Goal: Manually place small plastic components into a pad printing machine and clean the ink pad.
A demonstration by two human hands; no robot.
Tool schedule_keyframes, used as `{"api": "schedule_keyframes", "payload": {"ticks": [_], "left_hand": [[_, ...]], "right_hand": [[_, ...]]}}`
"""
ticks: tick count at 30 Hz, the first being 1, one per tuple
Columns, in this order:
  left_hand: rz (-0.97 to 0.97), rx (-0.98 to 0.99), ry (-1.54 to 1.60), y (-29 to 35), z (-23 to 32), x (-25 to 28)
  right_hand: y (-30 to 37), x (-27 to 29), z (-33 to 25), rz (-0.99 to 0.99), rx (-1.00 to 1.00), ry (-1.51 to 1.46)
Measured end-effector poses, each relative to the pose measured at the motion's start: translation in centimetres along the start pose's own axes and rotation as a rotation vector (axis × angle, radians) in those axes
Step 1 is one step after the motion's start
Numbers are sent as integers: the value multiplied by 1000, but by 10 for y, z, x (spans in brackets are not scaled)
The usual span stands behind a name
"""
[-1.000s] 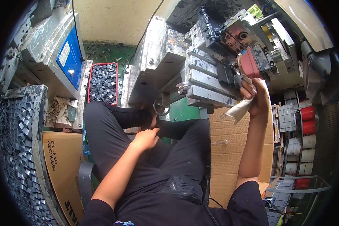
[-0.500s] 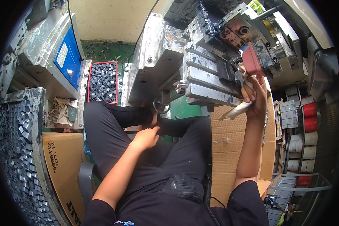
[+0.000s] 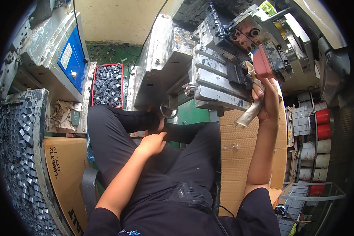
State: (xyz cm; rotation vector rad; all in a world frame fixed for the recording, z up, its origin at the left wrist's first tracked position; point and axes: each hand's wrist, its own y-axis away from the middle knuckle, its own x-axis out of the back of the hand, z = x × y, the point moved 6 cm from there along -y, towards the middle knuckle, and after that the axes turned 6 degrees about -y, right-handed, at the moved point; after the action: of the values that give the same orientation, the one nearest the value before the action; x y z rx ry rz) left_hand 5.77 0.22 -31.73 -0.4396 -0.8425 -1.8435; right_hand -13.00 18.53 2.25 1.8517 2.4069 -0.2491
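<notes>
My right hand (image 3: 269, 98) is raised at the machine on the right, its fingers wrapped round a crumpled off-white cloth (image 3: 248, 115). The cloth's upper end stands up beside a dull red pad (image 3: 262, 63) on the machine, and its lower end hangs below my fingers. My fingertips are close under the pad; whether they touch it I cannot tell. A slotted metal machine bed (image 3: 216, 76) with a black block (image 3: 235, 74) lies left of the cloth. My left hand (image 3: 152, 144) rests on my lap near my foot, index finger stretched out, holding nothing visible.
A red tray (image 3: 122, 86) of small dark parts stands ahead on the left. More such parts fill a large rack (image 3: 25, 145) at far left. A cardboard sheet (image 3: 236, 161) lies below my right arm. Buckets (image 3: 323, 129) stand on shelving at the right. A metal ring (image 3: 169, 110) juts over my leg.
My right hand has shifted slightly and the cloth has turned in it: its top now sticks up beside the red pad, and its lower end hangs more steeply. My left hand stays put.
</notes>
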Motion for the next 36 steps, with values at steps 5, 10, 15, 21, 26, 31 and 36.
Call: {"api": "schedule_keyframes", "payload": {"ticks": [5,10,15,21,26,31,36], "left_hand": [[-24,6,-1,0,3,1],[-17,11,-7,0,2,1],[-7,5,-18,-1,-1,-2],[-8,-4,-1,-2,0,-3],[-10,4,-8,-1,0,-1],[-21,9,0,0,0,0],[15,2,8,0,2,2]], "right_hand": [[-5,5,4,-85,-71,-207],[0,0,1,-102,-47,-166],[0,-2,2,-175,-67,-283],[-1,5,5,-211,-57,-385],[2,-1,2,-176,-15,-194],[0,-5,3,-83,-9,-158],[-8,12,4,-12,-42,-216]]}}
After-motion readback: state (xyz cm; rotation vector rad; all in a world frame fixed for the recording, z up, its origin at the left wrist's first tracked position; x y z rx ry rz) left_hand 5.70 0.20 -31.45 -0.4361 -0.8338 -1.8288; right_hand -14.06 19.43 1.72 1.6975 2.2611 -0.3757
